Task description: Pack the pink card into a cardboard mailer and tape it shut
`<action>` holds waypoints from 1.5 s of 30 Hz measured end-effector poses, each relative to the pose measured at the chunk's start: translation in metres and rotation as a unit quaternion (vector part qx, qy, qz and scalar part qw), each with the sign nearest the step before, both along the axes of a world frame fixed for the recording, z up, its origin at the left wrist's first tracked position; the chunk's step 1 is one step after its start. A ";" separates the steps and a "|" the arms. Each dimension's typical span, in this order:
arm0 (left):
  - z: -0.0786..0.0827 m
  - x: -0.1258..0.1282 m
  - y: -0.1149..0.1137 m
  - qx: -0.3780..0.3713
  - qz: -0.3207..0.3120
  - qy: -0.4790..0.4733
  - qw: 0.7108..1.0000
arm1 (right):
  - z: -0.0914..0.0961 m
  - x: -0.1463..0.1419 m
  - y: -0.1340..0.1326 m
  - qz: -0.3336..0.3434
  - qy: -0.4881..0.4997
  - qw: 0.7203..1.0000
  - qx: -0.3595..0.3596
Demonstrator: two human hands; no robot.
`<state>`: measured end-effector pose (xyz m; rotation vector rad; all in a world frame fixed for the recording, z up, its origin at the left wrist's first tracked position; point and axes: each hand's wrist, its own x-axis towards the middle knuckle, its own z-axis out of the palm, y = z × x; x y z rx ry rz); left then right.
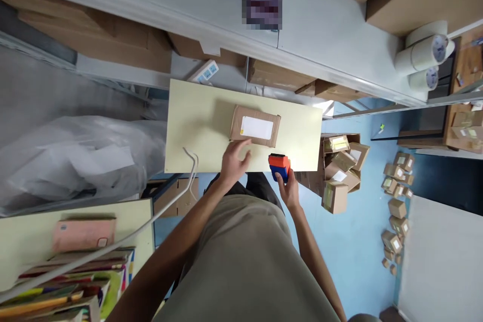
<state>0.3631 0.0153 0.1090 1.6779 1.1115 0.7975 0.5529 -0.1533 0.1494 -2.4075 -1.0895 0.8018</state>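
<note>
A brown cardboard box (237, 127) with a white label (257, 127) lies on the pale yellow table (204, 153). My left hand (234, 161) is at the box's near edge, thumb and fingers apart, holding nothing; its index fingertip looks close to the cardboard, but I cannot tell if it touches. In my right hand (290, 190) is an orange and blue hand tool (279, 167) with a dark front end, held at the table's near edge, to the right of the box. Its exact kind is not clear, though it resembles a tape dispenser.
To the right, a large carton (323, 161) holds several small boxes, and more boxes (397, 209) lie on the blue floor. A grey shelf (332, 45) spans the far side, bearing white rolls (422, 55). A white cable (173, 196) hangs at left, near clear plastic wrap (75, 156).
</note>
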 end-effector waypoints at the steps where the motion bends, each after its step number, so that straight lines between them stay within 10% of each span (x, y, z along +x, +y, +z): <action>1: 0.011 0.004 -0.005 -0.004 -0.032 -0.020 0.999 | 0.002 -0.002 -0.006 0.017 -0.007 1.000 0.003; 7: 0.033 0.016 -0.025 -0.009 -0.141 -0.045 0.989 | 0.006 0.010 -0.028 0.143 -0.051 0.988 0.011; 24: 0.035 0.077 -0.075 -0.094 -0.095 0.006 0.991 | 0.018 0.128 -0.022 0.432 -0.079 0.893 -0.102; 38: -0.046 0.112 -0.126 -0.188 0.090 -0.025 0.978 | 0.035 0.184 -0.008 0.502 -0.100 0.827 -0.235; 45: -0.086 0.107 -0.106 -0.181 0.206 -0.007 0.962 | 0.012 0.219 -0.004 0.491 -0.170 0.810 -0.271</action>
